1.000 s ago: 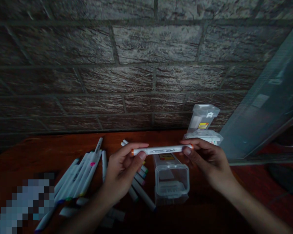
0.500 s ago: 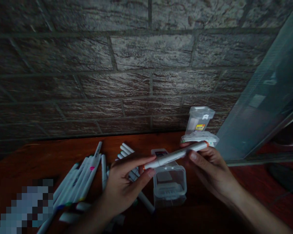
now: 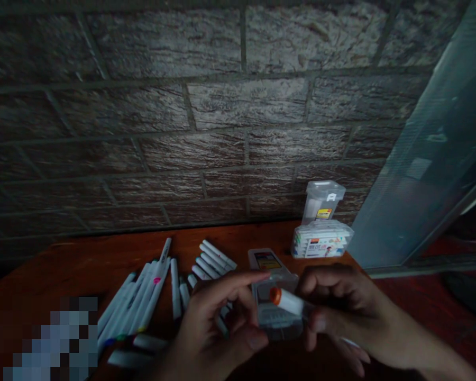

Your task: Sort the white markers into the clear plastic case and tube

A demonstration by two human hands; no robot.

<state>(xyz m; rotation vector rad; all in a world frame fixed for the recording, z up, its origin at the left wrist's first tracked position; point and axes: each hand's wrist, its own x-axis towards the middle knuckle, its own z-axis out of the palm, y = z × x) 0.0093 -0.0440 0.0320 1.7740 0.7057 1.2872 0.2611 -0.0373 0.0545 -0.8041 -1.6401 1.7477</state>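
Observation:
My right hand [image 3: 341, 312] is closed around a white marker [image 3: 292, 303], whose orange end points left toward my other hand. Part of the marker is hidden behind my fingers. My left hand [image 3: 226, 323] holds nothing, thumb and index finger apart, at the left side of a clear plastic case [image 3: 275, 330]. I cannot tell whether it touches the case. The case stands on the table with its lid [image 3: 265, 258] folded back toward the wall. Several white markers [image 3: 212, 259] lie just behind my left hand.
More white markers with coloured ends [image 3: 143, 296] lie on the left of the wooden table [image 3: 83, 248]. A filled marker box [image 3: 323, 241] and a tall clear container [image 3: 323, 201] stand at the back right, by a brick wall [image 3: 222, 148]. A glass panel [image 3: 396, 185] is to the right.
My left hand has let go of the marker's end. My right hand has swung the marker round and lowered it over the clear case, orange end facing left. The view has shifted slightly.

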